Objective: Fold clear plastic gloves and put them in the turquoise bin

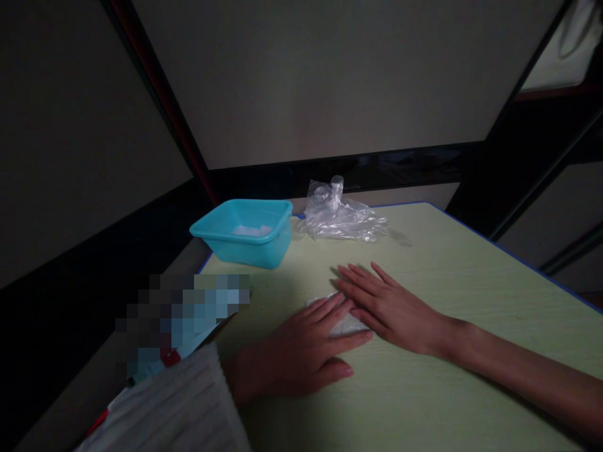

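Note:
A small whitish, partly see-through folded sheet point(347, 325), which looks like thin plastic, lies flat on the table under my hands. My left hand point(313, 345) rests on its left part, palm down with the fingers stretched out. From the right, my right hand point(384, 307) lies flat with spread fingers, its thumb side over the sheet's right edge. The fingertips of both hands come close together at the sheet's top. Neither hand grips anything. The hands cover much of the sheet, so its full shape is hidden.
Behind the hands, crumpled clear plastic bags point(342, 216) lie near the table's far edge. A turquoise plastic basin point(271, 251) at the back left holds something whitish. The pale green table point(471, 282) has a blue rim. A blurred-out blue item point(202, 314) lies at the left edge.

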Demonstrator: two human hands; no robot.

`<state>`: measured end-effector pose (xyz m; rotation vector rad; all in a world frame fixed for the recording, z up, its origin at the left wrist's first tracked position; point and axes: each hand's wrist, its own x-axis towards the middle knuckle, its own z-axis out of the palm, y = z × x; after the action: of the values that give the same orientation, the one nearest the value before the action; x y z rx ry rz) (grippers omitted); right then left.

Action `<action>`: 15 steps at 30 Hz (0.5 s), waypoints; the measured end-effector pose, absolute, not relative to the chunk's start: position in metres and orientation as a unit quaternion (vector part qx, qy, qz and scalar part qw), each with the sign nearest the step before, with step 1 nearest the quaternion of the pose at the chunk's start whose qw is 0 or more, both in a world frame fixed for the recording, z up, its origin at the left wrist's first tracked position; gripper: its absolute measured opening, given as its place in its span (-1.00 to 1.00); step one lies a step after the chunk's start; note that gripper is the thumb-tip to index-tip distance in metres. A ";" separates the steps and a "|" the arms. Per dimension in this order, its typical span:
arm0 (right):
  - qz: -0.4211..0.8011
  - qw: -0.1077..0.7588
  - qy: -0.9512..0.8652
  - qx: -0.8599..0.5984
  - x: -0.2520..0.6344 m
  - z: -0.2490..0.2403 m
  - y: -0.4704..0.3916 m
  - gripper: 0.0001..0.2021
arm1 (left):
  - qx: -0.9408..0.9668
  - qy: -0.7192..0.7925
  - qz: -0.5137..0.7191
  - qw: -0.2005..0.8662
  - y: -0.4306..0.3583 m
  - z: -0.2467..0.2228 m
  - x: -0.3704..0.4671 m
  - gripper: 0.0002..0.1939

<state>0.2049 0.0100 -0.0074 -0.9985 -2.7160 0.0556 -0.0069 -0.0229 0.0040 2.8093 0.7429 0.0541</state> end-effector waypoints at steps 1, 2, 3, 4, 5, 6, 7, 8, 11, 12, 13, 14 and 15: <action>0.018 0.120 -0.931 -0.344 0.209 -0.010 0.010 -0.55 | 0.960 0.253 0.021 0.116 -0.023 0.004 -0.007 -0.47; 0.021 0.118 -0.930 -0.348 0.213 -0.013 0.010 -0.54 | 0.961 0.251 0.025 0.115 -0.023 0.004 -0.007 -0.47; 0.026 0.117 -0.927 -0.355 0.218 -0.016 0.010 -0.54 | 0.961 0.249 0.028 0.115 -0.023 0.004 -0.008 -0.47; 0.031 0.115 -0.924 -0.363 0.224 -0.017 0.010 -0.53 | 0.961 0.249 0.030 0.115 -0.022 0.003 -0.008 -0.47; 0.036 0.112 -0.921 -0.372 0.229 -0.018 0.010 -0.53 | 0.961 0.250 0.030 0.117 -0.022 0.004 -0.008 -0.47; 0.039 0.108 -0.918 -0.379 0.233 -0.019 0.010 -0.52 | 0.960 0.251 0.030 0.118 -0.022 0.004 -0.009 -0.47; 0.042 0.103 -0.916 -0.385 0.237 -0.019 0.010 -0.51 | 0.960 0.252 0.028 0.120 -0.023 0.004 -0.009 -0.47; 0.045 0.098 -0.915 -0.389 0.240 -0.018 0.010 -0.51 | 0.959 0.253 0.026 0.122 -0.023 0.004 -0.009 -0.47; 0.051 0.088 -0.913 -0.396 0.246 -0.016 0.010 -0.50 | 0.958 0.255 0.023 0.126 -0.023 0.004 -0.008 -0.46; 0.053 0.085 -0.912 -0.397 0.247 -0.016 0.010 -0.49 | 0.958 0.256 0.021 0.127 -0.023 0.005 -0.008 -0.46; 0.055 0.084 -0.911 -0.399 0.248 -0.016 0.010 -0.49 | 0.958 0.256 0.020 0.129 -0.023 0.005 -0.008 -0.46; 0.056 0.084 -0.910 -0.402 0.249 -0.016 0.009 -0.48 | 0.958 0.255 0.019 0.131 -0.023 0.005 -0.008 -0.46; 0.057 0.086 -0.909 -0.404 0.250 -0.016 0.010 -0.48 | 0.958 0.255 0.019 0.132 -0.024 0.005 -0.008 -0.46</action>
<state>0.2502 0.0096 -0.0157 -1.2045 -2.7095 0.1710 -0.0079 -0.0236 0.0052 2.7800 0.7399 0.0564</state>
